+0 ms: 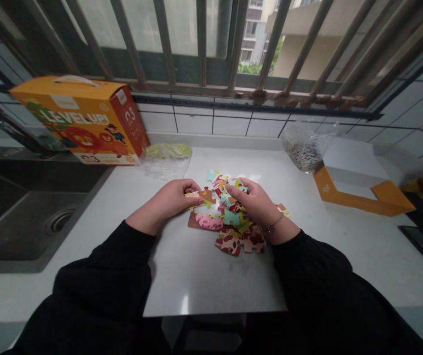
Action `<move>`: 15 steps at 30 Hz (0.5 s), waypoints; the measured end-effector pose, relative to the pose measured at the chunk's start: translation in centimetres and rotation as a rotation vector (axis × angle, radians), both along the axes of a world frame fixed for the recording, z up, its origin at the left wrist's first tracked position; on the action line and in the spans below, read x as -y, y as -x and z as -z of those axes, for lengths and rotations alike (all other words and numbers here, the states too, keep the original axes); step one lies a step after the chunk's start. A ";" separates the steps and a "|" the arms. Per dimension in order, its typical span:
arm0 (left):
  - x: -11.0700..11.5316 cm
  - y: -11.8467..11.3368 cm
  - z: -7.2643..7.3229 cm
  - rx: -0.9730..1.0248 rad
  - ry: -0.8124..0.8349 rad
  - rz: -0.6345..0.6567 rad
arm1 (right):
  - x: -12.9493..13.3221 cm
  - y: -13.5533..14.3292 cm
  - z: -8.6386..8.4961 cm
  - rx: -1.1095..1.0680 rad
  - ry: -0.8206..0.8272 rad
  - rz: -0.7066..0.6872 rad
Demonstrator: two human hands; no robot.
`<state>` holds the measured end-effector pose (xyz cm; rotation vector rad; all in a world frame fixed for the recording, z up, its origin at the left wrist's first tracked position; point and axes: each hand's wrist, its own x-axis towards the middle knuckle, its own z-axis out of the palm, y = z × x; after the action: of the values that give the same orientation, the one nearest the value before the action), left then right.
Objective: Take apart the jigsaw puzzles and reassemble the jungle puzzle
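Observation:
Several colourful jigsaw puzzle pieces [231, 217] lie in a loose heap on the white counter [211, 283]. At the heap's left side, my left hand [176, 197] pinches a brown and yellow-green puzzle piece [207, 196] between thumb and fingers. On the right, my right hand [253, 198] has its thumb and fingers closed on a light green and red puzzle piece [239, 184]. Nearer to me lie brown-patched pieces [228, 243] and a pink-spotted piece [210, 221], both flat on the counter. The right palm hides part of the heap.
An orange carton [86, 123] with a handle stands at the back left, beside a dark sink [30, 231]. A clear plastic bag [167, 160] lies next to it. At the back right are another filled bag [303, 150] and an open orange box [359, 195]. Window bars rise behind.

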<state>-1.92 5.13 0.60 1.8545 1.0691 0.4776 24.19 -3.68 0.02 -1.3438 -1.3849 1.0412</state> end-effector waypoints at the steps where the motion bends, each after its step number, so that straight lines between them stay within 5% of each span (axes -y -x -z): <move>1: 0.3 -0.2 -0.2 0.048 0.055 0.047 | -0.1 0.0 0.0 0.054 -0.016 -0.041; 6: 1.6 -1.2 -0.8 0.295 0.336 0.147 | -0.3 0.0 0.2 0.145 -0.056 -0.034; 15: 1.1 -1.3 0.3 0.406 0.477 0.081 | -0.5 -0.4 1.1 -0.115 -0.040 0.132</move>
<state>-0.64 4.04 0.27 1.3040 0.7487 0.4768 24.59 -3.22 -1.09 -1.3069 -1.2092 0.9819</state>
